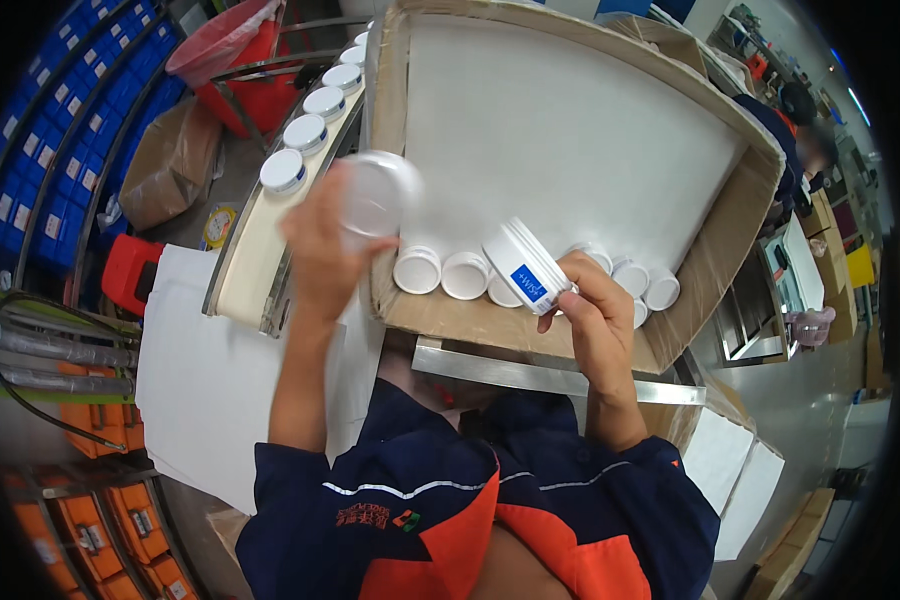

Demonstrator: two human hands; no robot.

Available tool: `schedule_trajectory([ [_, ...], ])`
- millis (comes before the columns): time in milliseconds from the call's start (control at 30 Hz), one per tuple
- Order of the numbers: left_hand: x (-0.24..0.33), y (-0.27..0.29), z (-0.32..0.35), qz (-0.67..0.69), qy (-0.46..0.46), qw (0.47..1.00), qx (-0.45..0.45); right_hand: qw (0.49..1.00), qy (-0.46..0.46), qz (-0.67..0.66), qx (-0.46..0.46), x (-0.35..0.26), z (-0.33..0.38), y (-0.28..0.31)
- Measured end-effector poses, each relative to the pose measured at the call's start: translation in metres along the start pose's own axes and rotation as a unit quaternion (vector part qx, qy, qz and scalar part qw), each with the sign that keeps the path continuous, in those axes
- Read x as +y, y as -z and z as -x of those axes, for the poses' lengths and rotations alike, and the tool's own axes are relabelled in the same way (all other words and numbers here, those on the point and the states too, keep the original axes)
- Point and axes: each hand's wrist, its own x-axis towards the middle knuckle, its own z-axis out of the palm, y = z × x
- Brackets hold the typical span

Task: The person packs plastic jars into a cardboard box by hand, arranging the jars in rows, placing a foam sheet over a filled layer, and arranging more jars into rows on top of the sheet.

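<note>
My left hand (320,235), smeared by motion, grips a round white jar (382,192) above the left edge of a cardboard box (490,334). My right hand (602,315) pinches another white jar (515,255) by one end, tilted over the near side of the box, its blue label facing me. Under and beside it, several white jars stand along the box's near edge, among them one jar (417,270) at the left and one (661,289) at the right. A white sheet (570,120) lines the box.
A conveyor belt (255,240) runs along the box's left side, with a row of white-lidded jars (282,172) on it. Farther left are blue bins (60,190), a red bin (235,75) and orange bins (85,530). Another person (800,130) is at the far right.
</note>
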Motion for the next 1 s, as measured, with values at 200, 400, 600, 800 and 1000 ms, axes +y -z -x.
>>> schedule_trajectory([
  [200,0.061,-0.103,0.016,0.052,-0.106,0.984,-0.137,0.986,-0.009,0.044,0.161,-0.008,0.012,0.038],
  [400,0.086,-0.166,0.019,0.034,-0.201,0.956,-0.212,0.941,0.006,0.194,0.278,0.010,0.039,0.106],
  [600,0.079,-0.184,0.034,0.045,-0.225,0.945,-0.233,0.906,0.068,0.294,0.298,0.042,0.040,0.130],
  [800,0.091,-0.191,0.042,0.097,-0.200,0.949,-0.226,0.944,0.020,0.155,0.291,0.084,-0.008,0.110],
  [1000,0.079,-0.115,0.050,0.253,0.016,0.967,0.006,0.979,0.001,0.111,0.173,0.132,-0.073,0.055],
])
